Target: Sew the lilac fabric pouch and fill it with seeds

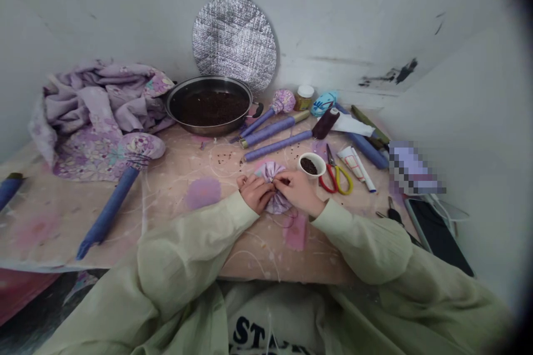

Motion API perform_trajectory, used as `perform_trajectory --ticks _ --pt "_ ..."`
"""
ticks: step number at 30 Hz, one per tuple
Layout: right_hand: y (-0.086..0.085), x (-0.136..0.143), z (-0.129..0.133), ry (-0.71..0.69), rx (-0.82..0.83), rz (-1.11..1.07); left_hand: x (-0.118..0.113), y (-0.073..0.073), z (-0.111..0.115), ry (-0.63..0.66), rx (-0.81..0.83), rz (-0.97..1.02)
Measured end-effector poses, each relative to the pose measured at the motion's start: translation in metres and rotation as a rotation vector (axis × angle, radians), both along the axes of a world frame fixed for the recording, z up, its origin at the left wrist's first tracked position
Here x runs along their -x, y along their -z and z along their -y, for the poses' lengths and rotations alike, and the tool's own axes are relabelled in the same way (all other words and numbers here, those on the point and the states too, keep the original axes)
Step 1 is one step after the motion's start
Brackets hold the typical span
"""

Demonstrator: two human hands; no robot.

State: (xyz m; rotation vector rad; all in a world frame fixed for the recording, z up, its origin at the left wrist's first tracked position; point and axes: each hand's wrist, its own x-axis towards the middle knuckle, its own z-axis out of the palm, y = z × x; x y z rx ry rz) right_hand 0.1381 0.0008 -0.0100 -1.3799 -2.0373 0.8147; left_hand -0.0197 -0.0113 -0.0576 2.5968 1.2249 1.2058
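Gripping a gathered lilac cloth bundle (pixel 278 206) between both hands, low over the front-middle of the counter (pixel 245 260), just left of the white cup (pixel 310 169) of dark grains. Steadying its left side with the curled fingers of the left hand (pixel 255 194); pinching at the puckered middle with the narrowed thumb and fingertips of the right hand (pixel 298 188).

Probably about partway along: already drawn in at the centre, seemingly not yet bound off, and without any visible handle. Impossible to tell about filling inside or thread at the fingertips. Finished-looking by comparison: at the left, a floral-headed mallet (pixel 113 205) with a blue-wrapped handle; at the back, beside the wide pan (pixel 208 128), a smaller floral-headed mallet (pixel 276 107). Apparently left over: binding and joining to a handle, judging from the headless blue-wrapped stick (pixel 270 129), dark thread spool (pixel 325 125) and scissors (pixel 332 172) near at hand.
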Motion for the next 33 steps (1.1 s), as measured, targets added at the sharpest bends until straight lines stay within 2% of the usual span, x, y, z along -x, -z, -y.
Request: perform_trajectory --ticks 7,13,17,21,27,33 --pt "-0.0004 0.0009 -0.0037 0.023 -0.019 -0.009 -0.0007 -0.0006 0.0001 -0.015 -0.01 -0.014" --pt "0.0005 -0.002 -0.0079 -0.014 0.041 -0.014 -0.0041 -0.0051 0.0042 -0.18 -0.094 -0.06" --pt "-0.0026 -0.0049 -0.0082 -0.065 0.053 0.029 -0.0043 -0.0043 0.0038 -0.142 -0.168 -0.066" --pt "-0.0041 -0.0041 -0.0061 -0.095 0.045 0.055 -0.005 -0.0032 0.0044 -0.13 -0.167 -0.019" --pt "-0.0013 0.0025 0.0003 -0.006 -0.06 0.05 -0.0037 -0.0018 0.0018 -0.047 -0.12 0.03" --pt "0.0009 0.0019 -0.0024 0.017 -0.039 0.051 -0.0033 0.0029 -0.0014 -0.023 -0.039 0.02"
